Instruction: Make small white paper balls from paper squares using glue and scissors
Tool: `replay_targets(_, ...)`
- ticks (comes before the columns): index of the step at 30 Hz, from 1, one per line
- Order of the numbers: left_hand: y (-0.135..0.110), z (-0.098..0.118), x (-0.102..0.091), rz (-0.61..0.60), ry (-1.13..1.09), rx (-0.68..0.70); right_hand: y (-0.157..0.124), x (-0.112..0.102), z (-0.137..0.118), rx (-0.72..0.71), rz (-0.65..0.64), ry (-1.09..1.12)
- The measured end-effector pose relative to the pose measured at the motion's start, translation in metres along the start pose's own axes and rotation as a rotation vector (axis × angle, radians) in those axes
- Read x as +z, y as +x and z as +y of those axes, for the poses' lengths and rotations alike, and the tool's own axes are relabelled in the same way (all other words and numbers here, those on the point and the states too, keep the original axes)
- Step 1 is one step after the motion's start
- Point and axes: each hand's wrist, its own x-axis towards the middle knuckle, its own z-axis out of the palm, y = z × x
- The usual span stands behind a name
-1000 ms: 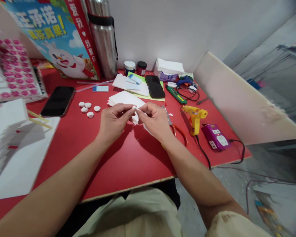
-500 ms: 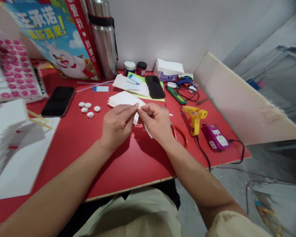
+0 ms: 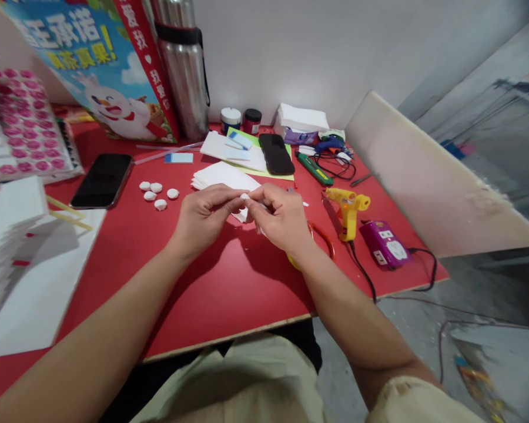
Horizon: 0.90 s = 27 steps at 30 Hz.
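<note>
Over the middle of the red table (image 3: pixel 229 294), my left hand (image 3: pixel 203 217) and my right hand (image 3: pixel 280 217) meet fingertip to fingertip. Both pinch the same small white piece of paper (image 3: pixel 244 210), most of it hidden between the fingers. Just behind them lies a stack of white paper sheets (image 3: pixel 223 175). Several small white round pieces (image 3: pixel 158 194) lie to the left of my left hand. Red-handled scissors (image 3: pixel 321 238) lie partly under my right wrist.
A yellow glue gun (image 3: pixel 348 211) and purple power strip (image 3: pixel 383 244) stand right. Two black phones (image 3: pixel 101 181) (image 3: pixel 275 154) lie on the table. A steel flask (image 3: pixel 183 64), a printed box (image 3: pixel 92 64), small jars (image 3: pixel 231 119), tools and cables (image 3: pixel 330 158) line the back. White sheets (image 3: pixel 30 282) cover the left.
Both hands stayed in place while the fingers worked the white paper piece; the pinch has closed tighter, and less of the paper hangs below my right hand.
</note>
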Motion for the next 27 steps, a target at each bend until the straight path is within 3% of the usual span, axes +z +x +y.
replay_targets(3, -0.001, 0.000, 0.002, 0.017, 0.022, 0.015, 0.000, 0.002, -0.004, 0.048, 0.013, 0.077)
replay_targets(6, -0.001, 0.001, 0.002, 0.046, 0.074, -0.022, 0.006, -0.001, -0.007, 0.189, -0.052, 0.328)
replay_targets(11, 0.001, 0.000, -0.004, 0.079, 0.033, -0.105, 0.020, -0.010, -0.003, 0.566, -0.333, 0.806)
replay_targets(14, 0.001, 0.000, -0.005, 0.048, -0.019, -0.139, 0.023, -0.011, 0.001, 0.663, -0.486, 0.974)
replay_targets(17, 0.001, 0.001, -0.004, 0.035, -0.029, -0.132, 0.021, -0.009, 0.002, 0.633, -0.497, 1.034)
replay_targets(24, 0.000, 0.001, -0.001, 0.061, -0.064, -0.170, 0.014, 0.001, -0.001, 0.462, -0.191, 0.839)
replay_targets(27, 0.000, 0.001, 0.001, 0.089, -0.103, -0.200, 0.014, 0.004, 0.001, 0.404, -0.185, 0.741)
